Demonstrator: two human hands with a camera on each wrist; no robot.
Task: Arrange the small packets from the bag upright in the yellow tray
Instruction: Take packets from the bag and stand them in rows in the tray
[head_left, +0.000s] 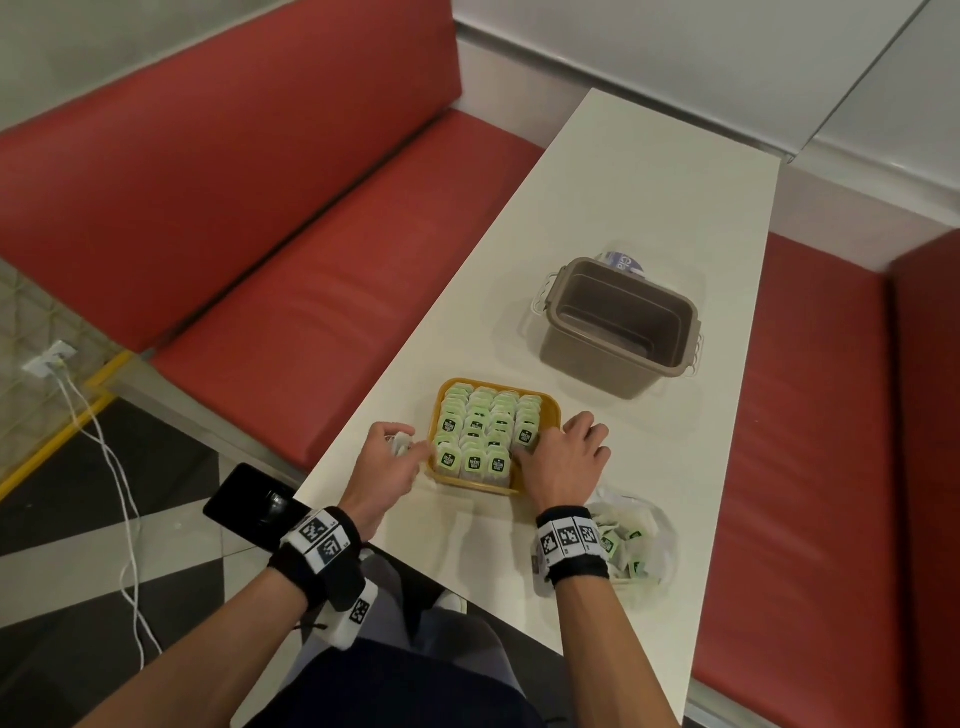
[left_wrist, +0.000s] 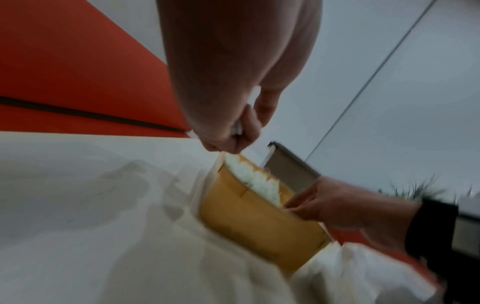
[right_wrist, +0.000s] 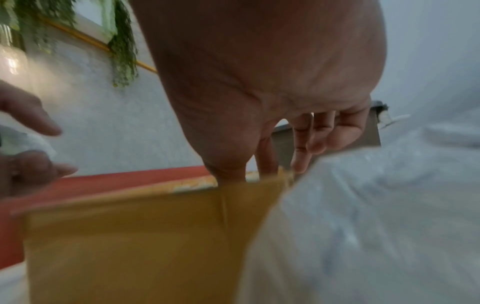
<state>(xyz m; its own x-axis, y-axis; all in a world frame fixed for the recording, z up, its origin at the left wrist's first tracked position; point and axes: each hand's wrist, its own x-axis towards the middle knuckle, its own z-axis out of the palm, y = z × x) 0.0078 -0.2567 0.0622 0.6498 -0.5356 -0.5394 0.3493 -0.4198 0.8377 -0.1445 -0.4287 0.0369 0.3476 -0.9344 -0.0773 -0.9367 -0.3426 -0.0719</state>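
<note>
The yellow tray (head_left: 554, 411) sits near the table's front edge, packed with upright green packets (head_left: 483, 431) in several rows. My left hand (head_left: 402, 441) hovers at the tray's left side, its fingers curled round a few white packets (head_left: 399, 446); the left wrist view shows that hand (left_wrist: 239, 139) gripping them (left_wrist: 237, 129) just above the tray (left_wrist: 254, 222). My right hand (head_left: 550, 441) lies over the tray's right side with fingers fairly straight. In the right wrist view its thumb and forefinger (right_wrist: 262, 170) dip behind the tray wall (right_wrist: 130, 236), tips hidden. The clear bag (head_left: 641, 540) of packets lies by my right wrist.
An open grey plastic box (head_left: 618, 322) stands on the white table (head_left: 649, 197) beyond the tray. Red bench seats (head_left: 311, 291) run along both sides. A black device (head_left: 249, 501) sits off the table's left edge by my left wrist.
</note>
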